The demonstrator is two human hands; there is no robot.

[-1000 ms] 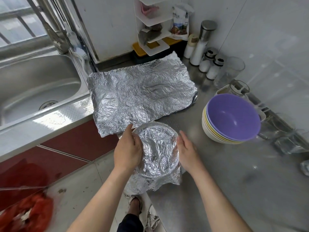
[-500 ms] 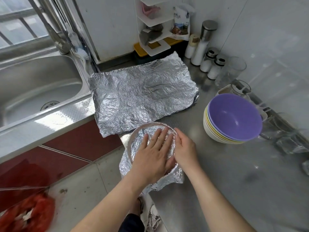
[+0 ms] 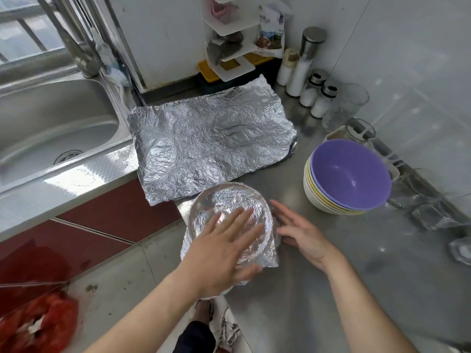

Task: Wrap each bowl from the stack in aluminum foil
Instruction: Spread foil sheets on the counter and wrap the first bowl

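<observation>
A bowl covered in crumpled foil (image 3: 224, 200) sits at the counter's front corner, foil hanging down its near side. My left hand (image 3: 224, 250) lies flat inside it, fingers straight, pressing the foil into the hollow. Beside the bowl's right rim, my right hand (image 3: 298, 230) rests with fingers spread, touching the foil there. A large creased foil sheet (image 3: 209, 143) lies flat behind the bowl. To the right stands the stack of bowls (image 3: 339, 200), a purple one on top.
A steel sink (image 3: 51, 128) with a tap lies at the left. Spice jars (image 3: 316, 93), a glass (image 3: 349, 103) and a white rack (image 3: 229, 34) line the back wall. Clear glassware (image 3: 433, 212) stands at the far right. A red bag (image 3: 33, 324) lies on the floor.
My left hand went from gripping the bowl's left rim to pressing flat inside it. My right hand slid off the rim to the bowl's right side, fingers spread.
</observation>
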